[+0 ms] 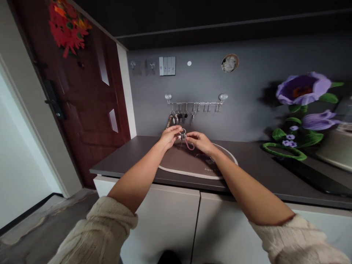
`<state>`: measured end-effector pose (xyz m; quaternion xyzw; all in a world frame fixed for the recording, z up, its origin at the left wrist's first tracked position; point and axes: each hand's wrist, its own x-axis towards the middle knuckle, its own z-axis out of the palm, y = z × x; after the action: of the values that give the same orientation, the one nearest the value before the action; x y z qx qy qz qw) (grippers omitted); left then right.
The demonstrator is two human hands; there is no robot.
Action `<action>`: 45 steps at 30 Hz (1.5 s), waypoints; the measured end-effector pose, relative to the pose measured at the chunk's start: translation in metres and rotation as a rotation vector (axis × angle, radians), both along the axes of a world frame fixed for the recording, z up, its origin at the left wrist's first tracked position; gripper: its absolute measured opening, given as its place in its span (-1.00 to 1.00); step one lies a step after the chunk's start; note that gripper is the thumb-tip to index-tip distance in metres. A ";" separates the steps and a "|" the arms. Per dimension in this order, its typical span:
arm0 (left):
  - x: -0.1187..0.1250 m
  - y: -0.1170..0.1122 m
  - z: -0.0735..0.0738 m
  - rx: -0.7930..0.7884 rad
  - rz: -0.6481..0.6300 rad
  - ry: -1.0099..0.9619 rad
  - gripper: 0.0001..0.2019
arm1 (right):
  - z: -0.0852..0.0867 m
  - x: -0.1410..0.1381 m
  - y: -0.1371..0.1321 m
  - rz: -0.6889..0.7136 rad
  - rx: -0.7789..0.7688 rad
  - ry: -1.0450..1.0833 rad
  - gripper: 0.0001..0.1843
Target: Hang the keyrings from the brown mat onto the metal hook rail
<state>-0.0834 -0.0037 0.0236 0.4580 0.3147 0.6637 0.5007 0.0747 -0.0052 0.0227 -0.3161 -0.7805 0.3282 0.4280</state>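
Note:
Over the counter, a metal key ring (182,131) with a key hanging below is pinched between the fingertips of my left hand (169,138). My right hand (201,142) has its thumb and fingers closed at the ring's other side, by a pink strap loop (190,146) that dangles from it. Behind them a clear rail with hooks (195,103) is fixed to the wall. Several keys (180,116) hang on its left hooks. Beneath my hands lies a brown oval mat (189,170) with a pale rim; a small dark item on it is partly hidden by my right hand.
Purple fabric flowers (304,88) with a green looped base stand at the right. Beside them lies a flat black object (310,176). A dark red door (90,91) is at the left. An overhanging black cabinet (220,22) spans the top, and white cupboards (165,216) are below.

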 end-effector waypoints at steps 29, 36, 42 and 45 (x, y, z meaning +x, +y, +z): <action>0.016 -0.001 -0.012 0.273 0.350 0.571 -0.77 | 0.005 0.009 0.009 -0.091 0.019 0.336 -0.71; 0.017 0.002 -0.022 0.460 0.518 0.908 -0.82 | 0.017 0.010 0.021 -0.140 -0.110 0.466 -0.78; 0.022 0.002 -0.026 0.472 0.575 1.119 -0.76 | 0.050 0.008 0.035 -0.189 -0.208 0.635 -0.96; 0.024 0.002 -0.027 0.488 0.595 1.177 -0.75 | 0.065 0.006 0.044 -0.221 -0.247 0.696 -0.91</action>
<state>-0.0596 -0.0014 -0.0034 0.7348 0.4875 0.4660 -0.0725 0.0806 0.0391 0.0876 -0.3170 -0.5044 0.4593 0.6589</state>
